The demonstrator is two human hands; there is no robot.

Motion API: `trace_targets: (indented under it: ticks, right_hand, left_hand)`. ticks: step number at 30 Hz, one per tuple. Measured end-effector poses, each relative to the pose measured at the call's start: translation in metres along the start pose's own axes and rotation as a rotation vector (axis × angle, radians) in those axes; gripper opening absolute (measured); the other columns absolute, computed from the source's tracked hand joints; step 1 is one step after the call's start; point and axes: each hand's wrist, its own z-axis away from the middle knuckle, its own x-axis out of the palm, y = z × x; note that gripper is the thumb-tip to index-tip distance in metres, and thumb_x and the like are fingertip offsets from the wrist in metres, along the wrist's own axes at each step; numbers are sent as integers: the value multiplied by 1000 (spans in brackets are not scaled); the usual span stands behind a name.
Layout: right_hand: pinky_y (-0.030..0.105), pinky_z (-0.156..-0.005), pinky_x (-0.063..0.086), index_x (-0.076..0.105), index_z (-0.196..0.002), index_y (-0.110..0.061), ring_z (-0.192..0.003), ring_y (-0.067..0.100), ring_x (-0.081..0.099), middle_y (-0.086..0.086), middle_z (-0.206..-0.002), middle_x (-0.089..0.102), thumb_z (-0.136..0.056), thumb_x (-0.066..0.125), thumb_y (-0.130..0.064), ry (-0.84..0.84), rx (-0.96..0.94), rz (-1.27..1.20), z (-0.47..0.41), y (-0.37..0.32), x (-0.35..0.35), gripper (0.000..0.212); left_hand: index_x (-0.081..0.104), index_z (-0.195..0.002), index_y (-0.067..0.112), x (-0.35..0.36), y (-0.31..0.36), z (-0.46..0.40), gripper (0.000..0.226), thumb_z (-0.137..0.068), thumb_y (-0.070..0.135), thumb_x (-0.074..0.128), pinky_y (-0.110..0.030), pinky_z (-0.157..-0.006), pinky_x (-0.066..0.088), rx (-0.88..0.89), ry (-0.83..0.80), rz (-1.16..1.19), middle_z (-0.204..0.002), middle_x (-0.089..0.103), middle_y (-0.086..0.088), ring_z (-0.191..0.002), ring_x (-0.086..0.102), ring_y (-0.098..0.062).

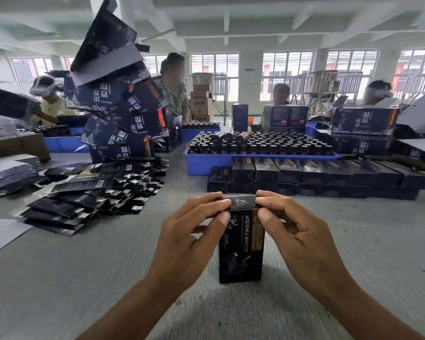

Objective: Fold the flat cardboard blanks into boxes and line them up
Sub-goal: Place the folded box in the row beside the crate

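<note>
A tall black box (241, 251) with gold and white lettering stands upright on the grey table, right in front of me. My left hand (192, 231) pinches its top end from the left, thumb on the front and fingers over the lid. My right hand (292, 229) pinches the same top end from the right. Behind it, a double row of folded black boxes (317, 175) runs along the table to the right. A spread heap of flat black blanks (96, 192) lies at the left.
A blue tray (206, 163) full of dark bottles sits behind the box row. Large dark cartons (123, 114) are piled askew at the back left, more cartons (363, 128) at the right. Several people stand across the table.
</note>
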Motion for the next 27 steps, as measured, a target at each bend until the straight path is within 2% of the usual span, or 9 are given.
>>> trace_targets:
  ticks: [4,7,9,11,13,15,18,22,27]
  right_hand:
    - [6,-81,49,58,-121,-57,-109,-8,62,-34,-116,64,-90,56,-47,-57,31,1,3,2,1,33]
    - [-2,-75,44,39,-134,-68,-109,-18,56,-49,-118,54,-90,59,-48,-128,69,41,4,6,4,52]
    - [-3,-68,44,21,-136,-76,-105,-26,52,-61,-113,44,-90,65,-47,-200,113,94,6,10,8,70]
    - [7,-75,49,12,-136,-78,-106,-26,51,-62,-115,40,-87,70,-48,-289,141,159,9,13,11,81]
    - [20,-91,50,14,-139,-74,-112,-22,51,-55,-124,43,-84,72,-52,-378,115,243,12,16,13,83]
    - [23,-100,50,20,-142,-68,-120,-20,46,-51,-134,35,-81,72,-50,-445,21,345,14,18,14,83]
    - [23,-105,48,36,-145,-53,-127,-10,46,-41,-148,24,-76,80,-36,-475,-139,482,12,16,17,84]
    - [19,-82,55,64,-133,-22,-104,9,69,-4,-149,51,-54,98,-15,-380,-338,676,9,12,21,86]
    - [26,-61,61,69,-128,-19,-86,11,73,-4,-136,64,-46,100,-19,-400,-463,896,4,14,26,88]
  left_hand:
    - [61,-132,33,-3,-9,4,39,-93,39,63,-20,-80,57,-67,-123,-64,-124,65,15,-111,65,-6]
    - [44,-136,53,-4,-12,4,48,-96,38,65,-20,-75,58,-214,-272,31,-120,63,26,-103,69,-5]
    - [42,-134,58,-5,-14,1,49,-95,37,63,-20,-74,58,-280,-249,79,-117,65,25,-98,71,-6]
    - [44,-129,61,-7,-18,-1,48,-95,35,64,-25,-72,59,-383,-167,134,-110,70,14,-94,72,-9]
    - [47,-124,60,-9,-25,-2,45,-97,28,63,-32,-71,62,-549,-90,206,-104,73,2,-90,74,-14]
    - [50,-124,54,-11,-29,-4,39,-99,27,62,-41,-74,63,-743,-35,266,-98,75,-7,-84,75,-21]
    - [53,-125,43,-12,-34,-9,34,-97,29,65,-36,-64,60,-936,45,374,-96,76,-12,-79,76,-27]
    - [54,-125,42,-13,-42,-8,34,-95,34,67,-47,-75,62,-1025,39,443,-86,78,-8,-81,76,-31]
    - [55,-130,39,-18,-53,-9,33,-98,38,62,-44,-72,61,-1036,34,420,-97,76,-13,-81,76,-31]
